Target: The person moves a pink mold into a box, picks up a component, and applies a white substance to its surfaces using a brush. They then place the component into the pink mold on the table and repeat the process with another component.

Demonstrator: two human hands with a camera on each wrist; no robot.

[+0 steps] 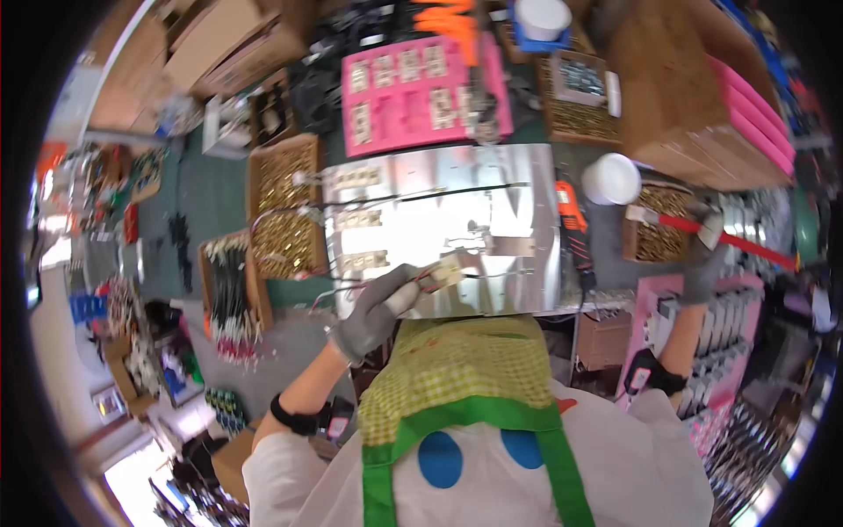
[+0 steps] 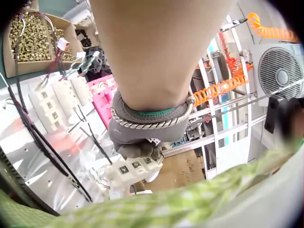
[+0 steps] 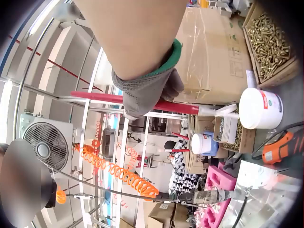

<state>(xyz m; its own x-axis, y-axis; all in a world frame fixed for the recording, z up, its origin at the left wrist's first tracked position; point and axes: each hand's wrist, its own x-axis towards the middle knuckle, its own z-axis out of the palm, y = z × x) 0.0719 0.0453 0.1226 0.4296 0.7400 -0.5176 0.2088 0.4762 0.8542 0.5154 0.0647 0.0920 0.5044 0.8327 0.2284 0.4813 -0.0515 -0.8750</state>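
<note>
The left hand (image 1: 373, 307) pinches a wired white block (image 1: 449, 270) over the metal sheet (image 1: 421, 233), apparently positioning it, while the right hand (image 1: 702, 259) grips a red-handled tool (image 1: 755, 248) (its pale end blurs), so the next move probably calls for steadying the block, whose underside and seating are hidden.

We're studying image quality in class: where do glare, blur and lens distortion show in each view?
Head view: glare whitens the metal sheet, the orange coil looks smeared, and the curved, dark-edged scene suggests a wide-angle lens; left wrist view: bright reflections on the sheet, dark corners; right wrist view: a blurred patch at lower left, while the white tub looks fairly sharp.
</note>
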